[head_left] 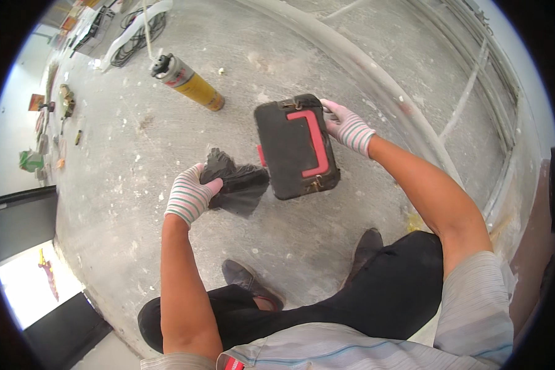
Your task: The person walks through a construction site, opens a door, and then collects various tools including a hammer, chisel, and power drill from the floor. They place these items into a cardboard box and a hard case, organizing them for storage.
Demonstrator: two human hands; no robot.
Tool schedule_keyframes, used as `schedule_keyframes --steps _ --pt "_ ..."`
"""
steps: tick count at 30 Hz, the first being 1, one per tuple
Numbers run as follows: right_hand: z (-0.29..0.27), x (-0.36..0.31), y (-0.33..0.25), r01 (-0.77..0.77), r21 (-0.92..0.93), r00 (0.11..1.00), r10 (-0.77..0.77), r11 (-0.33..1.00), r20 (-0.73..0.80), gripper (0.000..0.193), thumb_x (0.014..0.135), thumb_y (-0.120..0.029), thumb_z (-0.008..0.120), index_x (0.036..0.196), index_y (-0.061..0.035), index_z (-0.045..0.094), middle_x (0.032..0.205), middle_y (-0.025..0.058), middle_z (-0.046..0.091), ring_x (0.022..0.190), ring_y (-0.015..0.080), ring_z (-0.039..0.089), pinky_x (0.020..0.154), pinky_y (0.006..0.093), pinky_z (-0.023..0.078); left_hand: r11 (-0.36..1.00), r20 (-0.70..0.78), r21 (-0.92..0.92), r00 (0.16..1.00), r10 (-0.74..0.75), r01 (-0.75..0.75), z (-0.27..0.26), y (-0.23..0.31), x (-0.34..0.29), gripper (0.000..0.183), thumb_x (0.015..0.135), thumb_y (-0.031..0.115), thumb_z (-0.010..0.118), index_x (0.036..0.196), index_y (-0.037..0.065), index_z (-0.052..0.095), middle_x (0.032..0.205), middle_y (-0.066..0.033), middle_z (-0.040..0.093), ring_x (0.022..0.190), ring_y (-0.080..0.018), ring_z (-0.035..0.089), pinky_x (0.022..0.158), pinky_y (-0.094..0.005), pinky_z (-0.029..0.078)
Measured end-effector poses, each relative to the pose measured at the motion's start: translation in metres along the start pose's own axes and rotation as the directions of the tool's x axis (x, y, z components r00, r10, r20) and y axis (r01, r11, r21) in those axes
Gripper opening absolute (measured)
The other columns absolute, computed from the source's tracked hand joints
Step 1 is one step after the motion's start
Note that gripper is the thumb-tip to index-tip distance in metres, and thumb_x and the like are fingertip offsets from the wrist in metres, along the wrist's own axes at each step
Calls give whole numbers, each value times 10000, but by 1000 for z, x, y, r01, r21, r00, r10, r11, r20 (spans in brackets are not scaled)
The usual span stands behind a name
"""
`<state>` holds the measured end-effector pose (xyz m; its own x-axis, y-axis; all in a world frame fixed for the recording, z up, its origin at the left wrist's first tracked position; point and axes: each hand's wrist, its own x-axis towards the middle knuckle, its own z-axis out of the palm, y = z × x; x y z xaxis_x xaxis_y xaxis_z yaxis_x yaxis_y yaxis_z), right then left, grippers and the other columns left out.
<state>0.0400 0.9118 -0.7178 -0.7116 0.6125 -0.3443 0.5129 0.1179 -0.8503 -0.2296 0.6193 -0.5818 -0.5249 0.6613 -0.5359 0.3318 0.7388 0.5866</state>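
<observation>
- While pinching crumpled black plastic [235, 180] between thumb and fingers of the gloved left hand [189, 193], touching a black case [288, 151] at its upper right edge with the striped-gloved right hand [350, 128].
- Impossible to tell whether clamped or resting there, with right fingers partly hidden.
- Fitted, across the case's round-cornered face, with an angular red handle [319, 145].
- Positioned between both hands, just right of the plastic, against rough, spattered concrete [135, 160].

Left hand [192, 192] pinching crumpled black plastic [235, 182]; right hand [348, 127] at black case [287, 148]; yellow can [194, 86] on floor [135, 179].
</observation>
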Motion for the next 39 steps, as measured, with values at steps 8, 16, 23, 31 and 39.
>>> schedule_keyframes --steps 8,16,23,31,39 --pt "0 13 33 73 58 990 -79 996 117 683 844 -246 784 1460 -178 500 1268 161 642 1172 301 629 999 400 510 931 -65 362 994 82 -54 -51 74 -45 563 851 324 738 1251 -53 619 1104 -280 693 1066 -382 688 915 -399 534" --pt "24 17 40 123 105 971 -141 987 192 414 921 -140 650 1323 -94 559 1047 110 680 983 230 659 848 387 544 780 -16 625 1000 5 6 -94 91 -104 392 890 393 678 996 17 644 849 -233 681 857 -421 675 765 -449 542" --pt "32 19 101 148 -381 959 -38 913 281 263 923 -164 625 1152 -36 640 920 120 708 821 233 692 738 382 565 781 -5 622 997 77 -57 -85 83 -116 466 909 445 661 999 -11 635 872 -240 678 860 -428 674 757 -445 536" --pt "51 2 99 -46 -242 793 183 969 581 477 922 -254 713 1337 -37 624 1148 105 725 991 217 681 856 380 559 786 10 612 996 93 -80 -94 78 -119 460 924 438 646 1009 -14 635 877 -242 682 856 -426 674 753 -449 530" --pt "63 27 205 -29 -305 644 251 952 723 474 954 -352 650 1379 -148 601 1348 48 647 1167 222 591 1046 332 450 805 30 587 996 86 -87 -99 86 -123 464 942 429 630 1049 -22 630 858 -229 682 853 -420 677 748 -438 533"
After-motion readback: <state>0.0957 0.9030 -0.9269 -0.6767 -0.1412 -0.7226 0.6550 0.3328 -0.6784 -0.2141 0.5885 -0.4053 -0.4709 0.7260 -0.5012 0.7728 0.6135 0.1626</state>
